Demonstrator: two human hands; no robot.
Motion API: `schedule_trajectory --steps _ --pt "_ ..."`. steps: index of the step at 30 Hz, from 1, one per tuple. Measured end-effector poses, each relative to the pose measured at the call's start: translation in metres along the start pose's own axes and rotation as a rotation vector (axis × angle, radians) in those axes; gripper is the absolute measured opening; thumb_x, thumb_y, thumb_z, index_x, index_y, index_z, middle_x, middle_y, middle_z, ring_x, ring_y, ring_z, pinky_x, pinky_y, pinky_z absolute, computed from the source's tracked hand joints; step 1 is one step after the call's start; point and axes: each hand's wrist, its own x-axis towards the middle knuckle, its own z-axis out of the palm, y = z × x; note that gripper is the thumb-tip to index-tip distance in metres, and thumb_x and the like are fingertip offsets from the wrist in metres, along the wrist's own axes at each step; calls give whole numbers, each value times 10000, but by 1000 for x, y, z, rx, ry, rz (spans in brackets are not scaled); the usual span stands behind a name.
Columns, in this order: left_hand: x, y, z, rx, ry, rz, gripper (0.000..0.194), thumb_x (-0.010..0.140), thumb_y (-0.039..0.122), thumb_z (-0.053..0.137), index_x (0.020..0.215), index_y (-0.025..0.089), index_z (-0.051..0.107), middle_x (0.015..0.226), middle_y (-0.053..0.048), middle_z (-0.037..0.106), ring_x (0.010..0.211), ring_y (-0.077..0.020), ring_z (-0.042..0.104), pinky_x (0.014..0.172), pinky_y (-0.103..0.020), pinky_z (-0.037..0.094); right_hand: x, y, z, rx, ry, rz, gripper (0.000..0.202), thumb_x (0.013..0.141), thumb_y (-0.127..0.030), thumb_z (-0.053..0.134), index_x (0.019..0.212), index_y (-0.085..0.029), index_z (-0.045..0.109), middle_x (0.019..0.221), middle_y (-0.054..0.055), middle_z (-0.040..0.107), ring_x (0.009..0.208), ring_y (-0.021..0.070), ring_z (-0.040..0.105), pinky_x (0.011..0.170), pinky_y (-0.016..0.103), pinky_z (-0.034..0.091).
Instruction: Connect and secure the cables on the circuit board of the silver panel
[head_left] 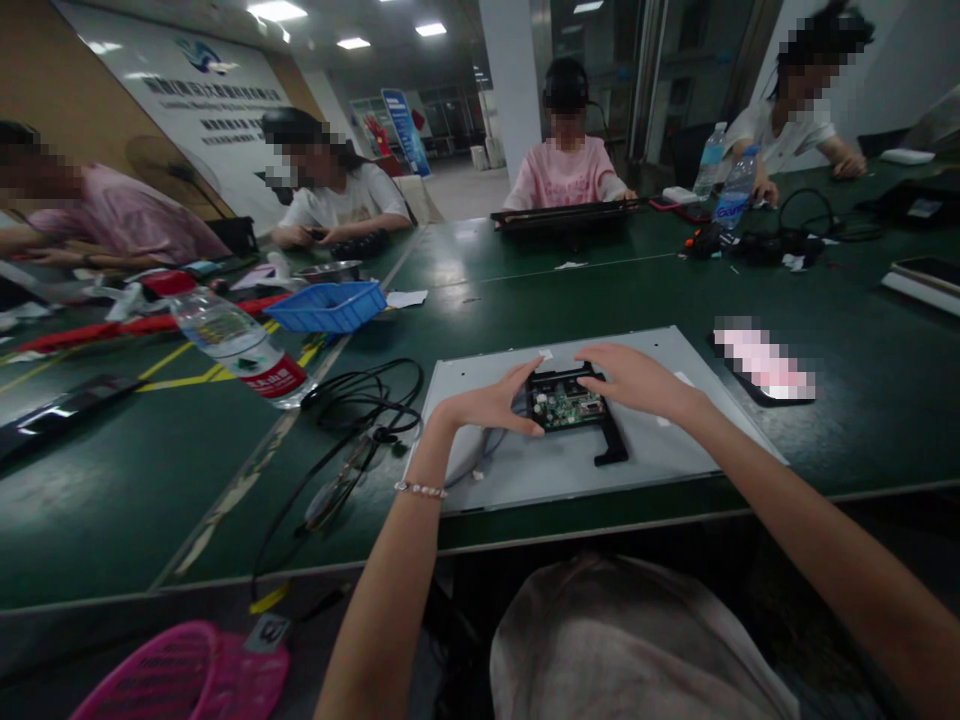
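I have both bare hands over a flat, pale grey rectangular panel (660,455) on the dark green tabletop (525,295). Midway along that panel lies a green circuit board (568,404) set in a black angular frame (611,447), one arm of which reaches toward the panel's near edge.

My left hand (487,402), a beaded bracelet (420,490) at its wrist, curves around the board's left end, thumb and fingers well spread, tips near the frame's corners. My right hand (637,380) comes over the board's far right corner, with a narrower gap between thumb and fingers. From this view I cannot tell whether either hand grips the frame or only rests near it.

Left of the panel I see tangled black cables (367,395), then a clear plastic bottle with a red label (244,345); beyond its far left corner sits a shallow blue plastic tray (330,308). Right of the panel lies a phone with a pink, blurred-out face (765,365). Across from it sits a person in a pink shirt (562,175).
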Motion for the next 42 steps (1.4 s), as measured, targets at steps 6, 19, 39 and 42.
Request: schedule_trajectory --steps 6,19,39,42 --pt "2 -14 1 -88 9 -1 1065 748 591 646 1518 210 17 1596 -117 67 1458 -279 124 1183 -443 166 47 -1 2 -117 -70 39 328 902 -269 519 1193 -172 636 1202 107 659 1132 253 585 977 373 439" --pt "8 -13 -1 -43 -15 -5 1004 797 619 554 1511 134 41 1592 -132 81 1456 -259 138 1194 -378 150 85 -2 28 -347 -138 51 253 908 -283 517 1029 -155 699 1070 160 696 1042 279 633 837 345 478" --pt "8 -17 4 -66 1 8 986 789 549 593 1513 173 39 1595 -116 64 1461 -245 121 1194 -431 136 86 12 27 -346 -147 -110 269 919 -306 521 1093 -168 674 1127 109 678 1069 220 612 866 284 452" --pt "8 -17 4 -71 -5 21 1012 781 551 605 1512 143 36 1593 -133 67 1460 -251 126 1198 -412 124 90 9 32 -365 -161 -106 240 920 -260 502 991 -141 699 1063 132 694 1029 237 628 832 295 461"
